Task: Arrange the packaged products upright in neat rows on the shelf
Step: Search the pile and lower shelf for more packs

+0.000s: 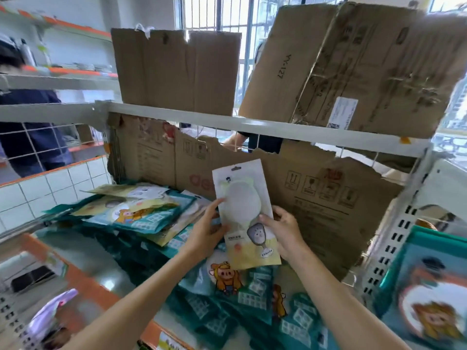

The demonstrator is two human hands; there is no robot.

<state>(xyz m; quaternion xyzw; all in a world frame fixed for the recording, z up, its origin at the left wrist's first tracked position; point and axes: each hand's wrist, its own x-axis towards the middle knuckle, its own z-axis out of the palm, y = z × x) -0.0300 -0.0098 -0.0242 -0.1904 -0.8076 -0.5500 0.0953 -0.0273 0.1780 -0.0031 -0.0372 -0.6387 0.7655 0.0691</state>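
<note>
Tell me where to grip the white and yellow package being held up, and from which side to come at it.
Grip the white and yellow package by its long side edges, low down, coming in from both sides as the left hand and right hand do now. It is a flat, thin pouch held nearly upright, so pinching the edges probably keeps it from flopping and leaves the bottom edge free to set on the shelf.

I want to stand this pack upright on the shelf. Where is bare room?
Bare shelf lies front-left, between the orange edge strip and the teal pile. The strip along the cardboard backing looks free too. Centre and right are crowded with loose packs.
</note>
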